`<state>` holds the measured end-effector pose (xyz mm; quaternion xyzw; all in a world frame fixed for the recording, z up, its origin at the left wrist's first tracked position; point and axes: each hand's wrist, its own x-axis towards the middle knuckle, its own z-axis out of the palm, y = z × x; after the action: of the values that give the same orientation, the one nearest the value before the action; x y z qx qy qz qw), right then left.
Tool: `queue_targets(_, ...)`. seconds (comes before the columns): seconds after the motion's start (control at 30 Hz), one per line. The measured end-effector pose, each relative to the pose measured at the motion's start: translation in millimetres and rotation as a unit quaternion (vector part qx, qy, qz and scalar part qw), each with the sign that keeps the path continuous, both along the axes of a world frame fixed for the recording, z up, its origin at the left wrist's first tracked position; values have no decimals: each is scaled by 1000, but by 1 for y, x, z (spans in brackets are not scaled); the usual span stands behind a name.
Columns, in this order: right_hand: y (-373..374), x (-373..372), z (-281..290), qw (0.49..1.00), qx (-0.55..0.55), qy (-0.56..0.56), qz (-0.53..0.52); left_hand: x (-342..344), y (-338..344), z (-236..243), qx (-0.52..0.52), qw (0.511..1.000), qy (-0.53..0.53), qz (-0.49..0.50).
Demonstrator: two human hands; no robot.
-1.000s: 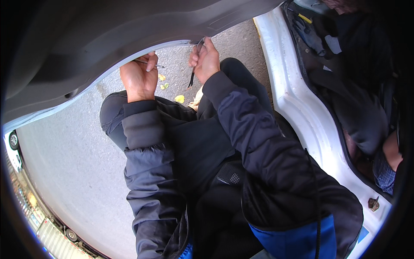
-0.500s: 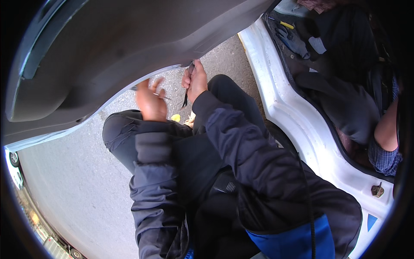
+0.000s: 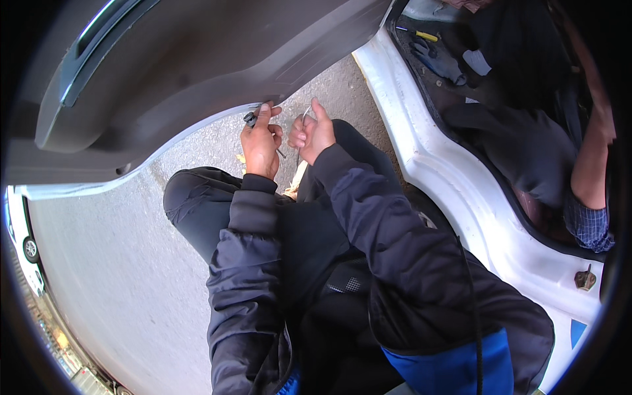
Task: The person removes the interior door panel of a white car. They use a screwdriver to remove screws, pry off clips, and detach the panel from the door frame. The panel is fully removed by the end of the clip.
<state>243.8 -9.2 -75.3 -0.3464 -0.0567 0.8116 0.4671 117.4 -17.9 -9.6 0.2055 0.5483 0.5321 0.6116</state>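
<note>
Left hand (image 3: 261,143) has its fingers curled around a thin metal-shafted tool with a chunky black end (image 3: 250,119); the black bit pokes out thumb-side and the shaft sticks out past the fingers. That tool's right by the rim of the dark grey moulded plastic door panel (image 3: 191,72), fingertips up at the edge, though I can't tell if they're touching it. Right hand (image 3: 317,133) is just beside it, half curled, with a thin pale strip (image 3: 307,112) between thumb and fingers. Over in the white painted metal door frame (image 3: 428,172), a yellow-handled screwdriver (image 3: 426,35) lies near a crumpled grey-blue glove (image 3: 440,64).
</note>
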Motion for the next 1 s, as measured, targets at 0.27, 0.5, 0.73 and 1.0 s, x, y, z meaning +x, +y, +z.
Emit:
queue_targets(0.27,-16,52,57,962,75,-99,243,7,-10,21,29,954,144,-263)
queue_targets(0.5,-25,69,69,944,115,-56,304,22,-18,58,165,933,190,-257)
queue_targets(0.73,-29,70,82,937,193,-31,290,13,-10,79,161,918,220,-289)
queue_targets(1.0,-42,113,108,964,217,-144,53,50,-2,115,254,916,200,-236)
